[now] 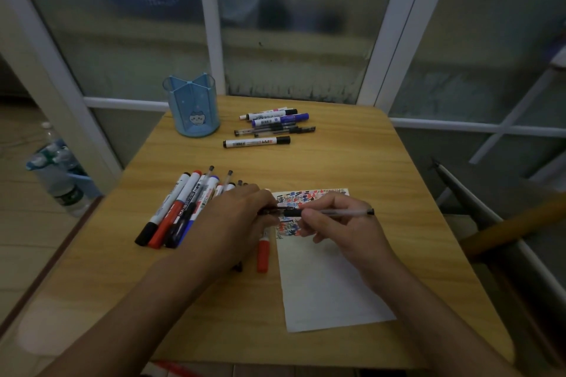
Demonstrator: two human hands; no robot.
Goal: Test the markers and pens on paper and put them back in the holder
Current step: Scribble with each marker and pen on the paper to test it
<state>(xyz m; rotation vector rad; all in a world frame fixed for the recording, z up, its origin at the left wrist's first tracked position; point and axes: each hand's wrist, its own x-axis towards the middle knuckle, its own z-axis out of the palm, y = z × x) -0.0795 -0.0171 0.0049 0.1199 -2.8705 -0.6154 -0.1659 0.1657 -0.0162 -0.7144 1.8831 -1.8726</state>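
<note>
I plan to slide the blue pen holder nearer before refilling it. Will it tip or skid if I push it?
The blue pen holder looks like thin translucent plastic with nothing showing above its rim, so it is probably light and should skid easily on the smooth wooden table. It stands taller than wide, so a push near the rim might tip it; pushing low seems safer.

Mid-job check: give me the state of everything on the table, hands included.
Holder: upright, looks empty.
Far pens: lying capped beside the holder.
Near markers: piled, capped.
Red marker: lying capped by the paper.
Paper: flat, top scribbled.
Clear pen: held over the paper.
Left hand: pinching its cap end.
Right hand: gripping its barrel.
</note>
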